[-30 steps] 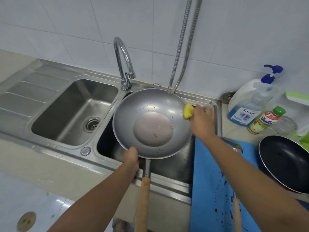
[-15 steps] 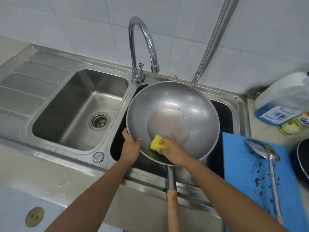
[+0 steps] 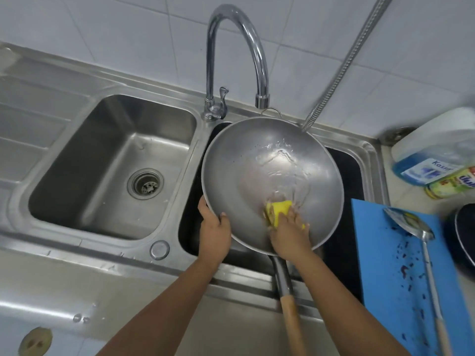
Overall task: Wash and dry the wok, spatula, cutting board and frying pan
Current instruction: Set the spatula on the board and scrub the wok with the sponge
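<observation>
At the far left, the sink's left basin sat with nothing in it, and the faucet arched over toward the right basin. Our left hand gripped the wok by its near-left rim, thumb hooked over the edge and fingers hidden beneath, holding it tilted over the right basin with its wooden handle pointing back at us. A rippled sheet of water lay across the wok's inside below the spout. Our right hand pressed a yellow sponge against the lower inner wall, fingers curled over it. To the right, the blue cutting board lay on the tabletop just beside the sink, spotted with dark stains, and the spatula rested on it, its blade looking soiled. Beyond them stood a blue dish-soap bottle and a smaller green-labelled bottle, and the dark frying pan showed only at the frame's edge. We judged the task to be early: the wok was mid-scrub, not yet rinsed or dried, while board, spatula and pan appeared untouched.
</observation>
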Motion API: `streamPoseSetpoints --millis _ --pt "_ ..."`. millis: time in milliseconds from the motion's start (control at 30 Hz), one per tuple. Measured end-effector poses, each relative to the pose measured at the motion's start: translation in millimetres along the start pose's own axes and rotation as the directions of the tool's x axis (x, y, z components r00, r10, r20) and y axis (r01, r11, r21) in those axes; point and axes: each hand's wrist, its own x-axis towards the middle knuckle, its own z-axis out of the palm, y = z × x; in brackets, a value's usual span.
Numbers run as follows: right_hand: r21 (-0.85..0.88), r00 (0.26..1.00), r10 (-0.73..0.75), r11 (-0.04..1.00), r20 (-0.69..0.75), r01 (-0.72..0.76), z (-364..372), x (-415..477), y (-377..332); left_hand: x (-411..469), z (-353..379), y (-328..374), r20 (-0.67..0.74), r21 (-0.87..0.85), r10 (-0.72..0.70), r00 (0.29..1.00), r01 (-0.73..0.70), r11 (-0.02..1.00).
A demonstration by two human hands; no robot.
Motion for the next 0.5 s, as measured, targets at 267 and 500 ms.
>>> streamPoseSetpoints --millis 267,500 --pt "0.179 0.954 -0.281 0.949 0.106 0.259 -1.7 -12.9 -8.4 -3.7 -0.5 5.2 -0.043 0.047 0.007 0.999 -0.005 0.999" --pt "-0.341 0.993 0.044 0.937 -0.110 -0.079 -47.3 -4.3 54.4 -4.1 -2.1 8.0 -0.012 0.020 -0.058 0.998 0.058 0.998"
